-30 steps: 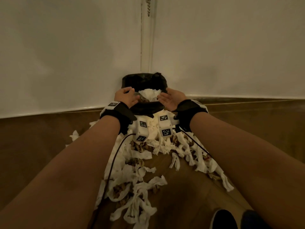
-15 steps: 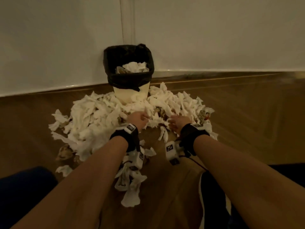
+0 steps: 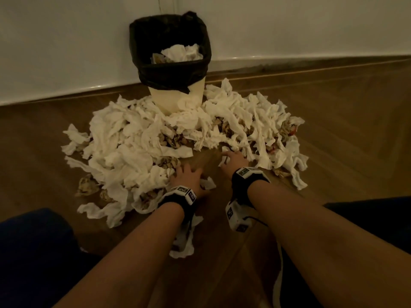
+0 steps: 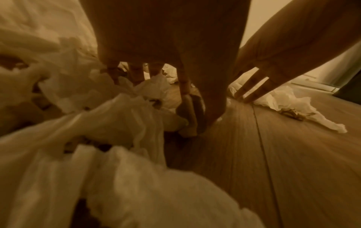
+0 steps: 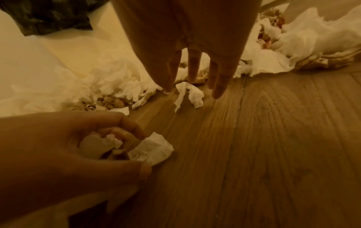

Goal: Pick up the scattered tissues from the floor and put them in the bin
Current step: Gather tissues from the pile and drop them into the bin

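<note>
A white bin (image 3: 178, 97) with a black liner (image 3: 171, 67) stands against the wall, with tissues (image 3: 181, 53) heaped inside. A wide pile of white tissues (image 3: 138, 147) rings its base on the wooden floor. My left hand (image 3: 191, 174) is down at the pile's near edge. In the right wrist view the left hand (image 5: 125, 143) has its fingers curled round a crumpled tissue (image 5: 97, 146). My right hand (image 3: 231, 157) hovers with straight fingers (image 5: 218, 86) just above a small loose tissue (image 5: 190, 94) and holds nothing.
Brown crumpled paper scraps (image 3: 173, 141) are mixed into the pile. More tissues (image 3: 184, 238) lie under my left forearm. My dark-clad knees (image 3: 33, 252) sit at both lower corners. Bare floor (image 3: 344, 134) stretches to the right, and the white wall (image 3: 289, 30) is behind the bin.
Both hands left the bin's rim and came down and back to the floor at the pile's near edge. The left hand has closed on a tissue.
</note>
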Available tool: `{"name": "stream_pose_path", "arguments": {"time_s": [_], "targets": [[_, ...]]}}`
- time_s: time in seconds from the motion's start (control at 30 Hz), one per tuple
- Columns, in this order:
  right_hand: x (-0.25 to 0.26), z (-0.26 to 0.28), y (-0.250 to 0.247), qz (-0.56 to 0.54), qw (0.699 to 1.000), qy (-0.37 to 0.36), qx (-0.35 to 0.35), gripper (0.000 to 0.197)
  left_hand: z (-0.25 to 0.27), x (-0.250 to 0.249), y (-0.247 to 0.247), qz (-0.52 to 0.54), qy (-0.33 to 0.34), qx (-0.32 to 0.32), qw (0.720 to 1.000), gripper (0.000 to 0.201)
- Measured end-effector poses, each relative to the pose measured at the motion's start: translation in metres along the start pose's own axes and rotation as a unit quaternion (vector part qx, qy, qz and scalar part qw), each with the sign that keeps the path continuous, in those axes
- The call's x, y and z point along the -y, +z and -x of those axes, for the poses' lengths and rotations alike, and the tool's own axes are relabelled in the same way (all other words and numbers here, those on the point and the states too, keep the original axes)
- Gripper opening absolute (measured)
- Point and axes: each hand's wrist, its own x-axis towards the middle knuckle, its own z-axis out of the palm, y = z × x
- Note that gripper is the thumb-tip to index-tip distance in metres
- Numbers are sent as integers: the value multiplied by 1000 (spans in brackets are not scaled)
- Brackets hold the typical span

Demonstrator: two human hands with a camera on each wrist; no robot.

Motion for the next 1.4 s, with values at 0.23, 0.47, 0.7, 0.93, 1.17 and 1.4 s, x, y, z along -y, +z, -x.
{"name": "stream_pose_path", "arguments": {"time_s": [0.23, 0.47, 0.7, 0.93, 1.17, 1.4], "targets": [[2, -8, 8, 14, 1000, -4, 18, 50, 8, -7, -5, 8, -23, -14, 1000, 55], [8, -7, 18, 171, 976, -77, 110, 48, 7, -2, -14, 70, -29, -22, 997, 32], [14, -4, 7, 63, 992, 16, 106, 36, 3, 12, -12, 290, -62, -55, 953, 18], [-2, 7, 19, -59, 994, 58, 66, 38, -2, 17, -23, 448, -54, -122, 884, 30], [-8, 11, 12, -363, 913, 155, 100, 25, -6, 19, -44, 642, -60, -141, 751, 43], [-11, 20, -11, -469, 869, 114, 109, 25, 3, 28, -69, 783, -45, -79, 616, 53]]}}
